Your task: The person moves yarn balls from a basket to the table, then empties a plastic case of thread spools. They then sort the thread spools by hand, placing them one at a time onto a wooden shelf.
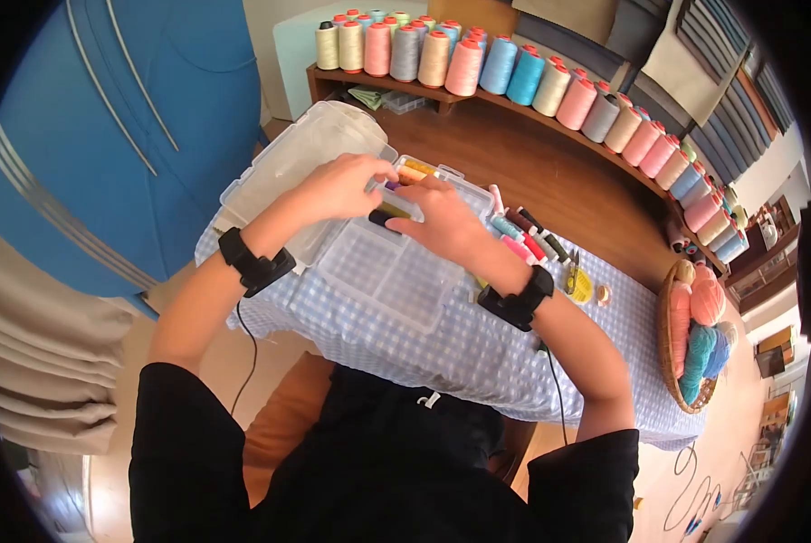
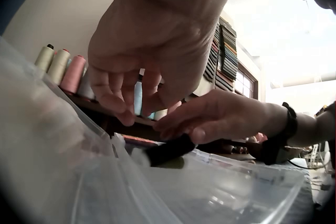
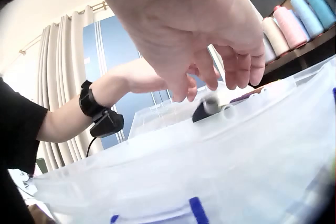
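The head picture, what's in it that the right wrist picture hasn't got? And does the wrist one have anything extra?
Only the head picture shows the wicker basket of yarn at the table's end. Only the right wrist picture shows the curtain rod up high. Both show the left hand, the right hand, the clear box, the black thread spool and some thread cones.

Lens distortion is bowing the counter (image 1: 627, 317); left wrist view: ceiling (image 2: 299, 24) is glaring white, left hand (image 2: 152, 45) is lying in shade.
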Available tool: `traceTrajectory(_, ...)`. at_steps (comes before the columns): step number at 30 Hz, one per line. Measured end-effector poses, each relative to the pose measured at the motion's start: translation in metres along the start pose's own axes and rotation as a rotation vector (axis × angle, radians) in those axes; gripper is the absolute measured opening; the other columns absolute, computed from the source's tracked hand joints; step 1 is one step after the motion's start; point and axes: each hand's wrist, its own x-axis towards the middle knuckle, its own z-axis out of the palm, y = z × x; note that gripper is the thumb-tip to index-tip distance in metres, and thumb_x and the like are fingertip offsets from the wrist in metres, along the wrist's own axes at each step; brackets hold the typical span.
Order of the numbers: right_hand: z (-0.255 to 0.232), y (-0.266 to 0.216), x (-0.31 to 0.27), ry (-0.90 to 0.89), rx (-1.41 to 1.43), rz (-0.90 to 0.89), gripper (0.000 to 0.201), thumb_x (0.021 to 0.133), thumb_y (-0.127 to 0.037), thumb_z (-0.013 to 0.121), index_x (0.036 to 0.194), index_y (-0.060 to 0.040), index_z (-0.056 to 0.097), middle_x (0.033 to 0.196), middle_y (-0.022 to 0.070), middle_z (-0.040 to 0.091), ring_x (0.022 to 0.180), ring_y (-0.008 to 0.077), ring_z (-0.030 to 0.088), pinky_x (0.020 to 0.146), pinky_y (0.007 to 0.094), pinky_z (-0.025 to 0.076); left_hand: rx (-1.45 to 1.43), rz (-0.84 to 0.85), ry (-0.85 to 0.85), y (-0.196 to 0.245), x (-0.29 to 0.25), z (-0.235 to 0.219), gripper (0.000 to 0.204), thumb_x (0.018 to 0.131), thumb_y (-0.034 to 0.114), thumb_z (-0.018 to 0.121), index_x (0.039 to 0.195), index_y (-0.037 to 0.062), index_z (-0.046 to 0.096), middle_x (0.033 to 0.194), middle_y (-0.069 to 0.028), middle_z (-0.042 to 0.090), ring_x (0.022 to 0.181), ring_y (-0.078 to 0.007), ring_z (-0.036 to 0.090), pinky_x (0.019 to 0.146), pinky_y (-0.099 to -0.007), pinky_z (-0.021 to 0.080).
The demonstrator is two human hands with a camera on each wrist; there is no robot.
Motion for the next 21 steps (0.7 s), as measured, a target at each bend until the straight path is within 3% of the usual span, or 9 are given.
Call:
traceTrajectory(2,-0.019,0.014,-0.011,-0.050,-0.044,0.062,0.036,0.076,-0.019,0.070,0.105,0.0003,0.062,0.096,0.0198,0.060,0.092,0.0342,0.058,0.083,0.0390,0.046,0.094,0.048,-0.089,0.007,-0.002,0.011,0.034,0.070,0.008,0.058,0.104,0.0095,0.064,0.095,-0.0097,0.060,0.074,-0.0242,0.059,0.070,-0.0357,0.048)
traceTrajectory(4,-0.048,0.037,-0.027,-0.073,-0.193,0.251,0.040,0.078,-0.031,0.066,0.105,-0.0025,0.062,0.106,0.0200,0.059,0.098,0.0370,0.057,0.085,0.0422,0.046,0.095,0.074,-0.127,0.015,-0.003,0.016,0.035,0.069,0.008,0.059,0.104,0.0102,0.064,0.096,-0.0086,0.060,0.075,-0.0238,0.059,0.070,-0.0358,0.048)
traceTrajectory(5,-0.065,0.044,-0.037,-0.153,-0.218,0.385,0.043,0.079,-0.035,0.062,0.112,-0.0071,0.061,0.104,0.0199,0.060,0.105,0.0367,0.054,0.089,0.0435,0.044,0.120,0.073,-0.153,0.017,-0.004,0.017,0.036,0.069,0.009,0.059,0.104,0.0108,0.064,0.097,-0.0074,0.060,0.076,-0.0235,0.059,0.070,-0.0359,0.048)
traceTrajectory(7,-0.092,0.057,-0.052,-0.358,-0.230,0.488,0.052,0.076,-0.039,0.064,0.120,-0.0125,0.057,0.111,0.0197,0.057,0.112,0.0349,0.050,0.094,0.0433,0.041,0.121,0.082,-0.215,0.012,0.001,0.017,0.035,0.069,0.009,0.060,0.104,0.0113,0.064,0.099,-0.0055,0.060,0.080,-0.0232,0.059,0.071,-0.0354,0.048)
traceTrajectory(8,-0.093,0.061,-0.059,-0.355,-0.233,0.490,0.052,0.076,-0.039,0.064,0.120,-0.0125,0.057,0.111,0.0197,0.057,0.112,0.0349,0.050,0.094,0.0433,0.041,0.157,0.107,-0.219,0.010,0.004,0.017,0.032,0.070,0.009,0.061,0.102,0.0110,0.065,0.098,-0.0054,0.060,0.082,-0.0233,0.059,0.072,-0.0357,0.048)
traceTrajectory(10,-0.084,0.073,-0.076,-0.357,-0.337,0.630,0.055,0.074,-0.038,0.066,0.123,-0.0146,0.054,0.110,0.0163,0.057,0.105,0.0315,0.053,0.090,0.0362,0.044,0.199,0.134,-0.221,0.009,0.010,0.016,0.030,0.071,0.010,0.062,0.101,0.0107,0.065,0.097,-0.0053,0.060,0.084,-0.0235,0.059,0.073,-0.0359,0.048)
traceTrajectory(14,-0.076,0.093,-0.072,-0.394,-0.286,0.581,0.062,0.074,-0.039,0.065,0.129,-0.0161,0.048,0.116,0.0154,0.054,0.111,0.0314,0.050,0.092,0.0353,0.042,0.282,0.115,-0.111,0.006,0.012,0.021,0.021,0.074,0.013,0.063,0.094,0.0092,0.065,0.090,-0.0064,0.058,0.086,-0.0234,0.058,0.073,-0.0366,0.047)
traceTrajectory(17,-0.078,0.091,-0.060,-0.478,-0.216,0.691,0.068,0.069,-0.041,0.066,0.130,-0.0169,0.047,0.126,0.0171,0.049,0.115,0.0331,0.048,0.096,0.0406,0.040,0.215,0.076,-0.095,0.011,0.003,0.018,0.019,0.075,0.015,0.065,0.093,0.0077,0.064,0.087,-0.0078,0.058,0.080,-0.0232,0.059,0.071,-0.0362,0.047)
traceTrajectory(21,-0.071,0.116,-0.067,-0.378,-0.238,0.481,0.052,0.072,-0.020,0.062,0.122,-0.0113,0.051,0.113,0.0190,0.057,0.105,0.0355,0.053,0.089,0.0394,0.044,0.107,0.060,-0.085,0.015,-0.003,0.013,0.022,0.077,0.019,0.065,0.094,0.0051,0.064,0.084,-0.0091,0.058,0.071,-0.0218,0.058,0.069,-0.0341,0.047)
